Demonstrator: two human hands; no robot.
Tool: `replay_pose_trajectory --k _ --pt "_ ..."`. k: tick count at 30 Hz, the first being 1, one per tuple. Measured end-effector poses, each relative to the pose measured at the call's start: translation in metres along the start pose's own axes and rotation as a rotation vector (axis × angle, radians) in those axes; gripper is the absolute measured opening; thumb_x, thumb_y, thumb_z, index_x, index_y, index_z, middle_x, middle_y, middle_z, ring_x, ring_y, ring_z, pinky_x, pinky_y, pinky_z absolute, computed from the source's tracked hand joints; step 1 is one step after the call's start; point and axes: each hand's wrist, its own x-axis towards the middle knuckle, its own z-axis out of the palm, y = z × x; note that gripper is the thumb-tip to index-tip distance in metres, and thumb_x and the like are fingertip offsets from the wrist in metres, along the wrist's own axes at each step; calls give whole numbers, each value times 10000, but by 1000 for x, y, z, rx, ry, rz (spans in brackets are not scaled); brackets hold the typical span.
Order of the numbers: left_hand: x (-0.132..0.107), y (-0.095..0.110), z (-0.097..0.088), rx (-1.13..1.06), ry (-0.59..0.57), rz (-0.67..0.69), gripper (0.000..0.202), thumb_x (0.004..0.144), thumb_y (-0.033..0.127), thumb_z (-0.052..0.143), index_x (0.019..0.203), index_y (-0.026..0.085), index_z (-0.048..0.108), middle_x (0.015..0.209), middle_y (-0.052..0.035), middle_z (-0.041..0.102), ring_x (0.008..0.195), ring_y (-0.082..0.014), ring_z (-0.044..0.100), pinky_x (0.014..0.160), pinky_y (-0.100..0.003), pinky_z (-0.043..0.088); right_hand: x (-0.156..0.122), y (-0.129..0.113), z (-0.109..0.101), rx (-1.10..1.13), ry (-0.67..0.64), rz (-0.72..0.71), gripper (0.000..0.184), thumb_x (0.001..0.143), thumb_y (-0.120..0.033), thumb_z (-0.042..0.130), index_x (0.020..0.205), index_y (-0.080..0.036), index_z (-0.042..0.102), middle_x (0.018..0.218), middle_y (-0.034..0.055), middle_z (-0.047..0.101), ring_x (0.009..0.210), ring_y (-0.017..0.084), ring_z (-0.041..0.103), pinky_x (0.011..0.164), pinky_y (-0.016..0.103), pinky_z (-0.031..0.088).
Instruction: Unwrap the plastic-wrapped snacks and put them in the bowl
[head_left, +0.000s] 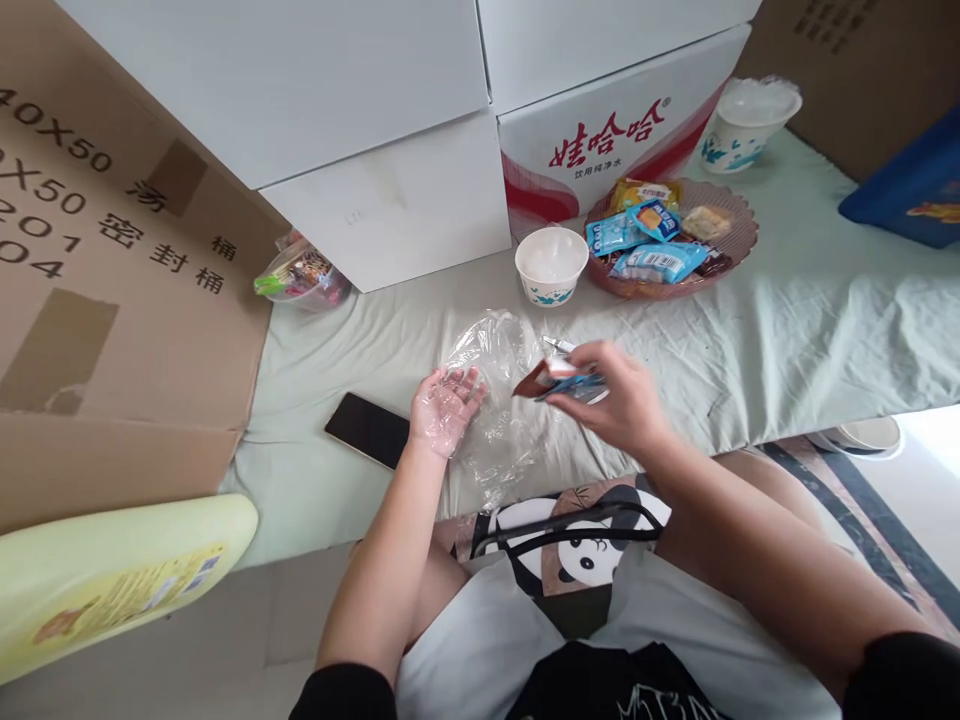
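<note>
My left hand (444,408) wears a thin clear plastic glove and lies open, palm up, on the pale green cloth (787,330). A crumpled sheet of clear plastic (499,400) spreads beside and under it. My right hand (619,395) is closed on a few small snack packets (559,380), one brown and one blue and white, held just above the plastic and to the right of my left hand.
A black phone (367,428) lies left of my left hand. Behind stand a small paper bowl (551,265), a pink basket of wrapped snacks (671,240), a second covered bowl (750,125), a clear tub of sweets (304,275), white cartons (390,200) and brown cardboard (112,260).
</note>
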Motion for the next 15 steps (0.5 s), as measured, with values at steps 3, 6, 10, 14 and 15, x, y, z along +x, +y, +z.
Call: replay_pose_trajectory --k 3,6,10,14,15 --pt "3 0 -1 -23 16 -16 112 796 183 641 758 212 539 716 18 678 819 -173 755 838 -356 613 25 22 -36 -116 227 127 353 825 -504 773 999 -255 595 942 84 730 827 244 679 711 377 519" --pt "4 -2 1 2 30 6 121 794 190 648 759 212 534 716 12 672 789 -169 747 821 -339 612 61 63 -78 -288 383 232 372 779 -490 820 999 -232 668 1008 118 748 885 247 674 755 394 481" --pt "5 -4 3 24 34 27 149 784 186 669 778 214 523 713 14 665 759 -165 739 790 -325 609 97 114 -134 -623 366 427 609 718 -633 814 1051 -126 760 1039 168 758 990 278 689 765 446 407" --pt "5 -3 3 3 52 30 142 797 176 659 787 213 522 709 19 660 722 -162 730 760 -320 603 100 132 -177 -769 98 170 725 844 -769 552 1129 -147 790 1153 100 760 1095 278 689 736 434 389" --pt "5 -3 3 -1 58 31 130 808 175 647 785 211 524 708 16 660 711 -163 726 751 -321 602 100 136 -182 -811 12 62 647 883 -720 561 1134 -172 795 1175 87 762 1121 269 686 733 414 400"
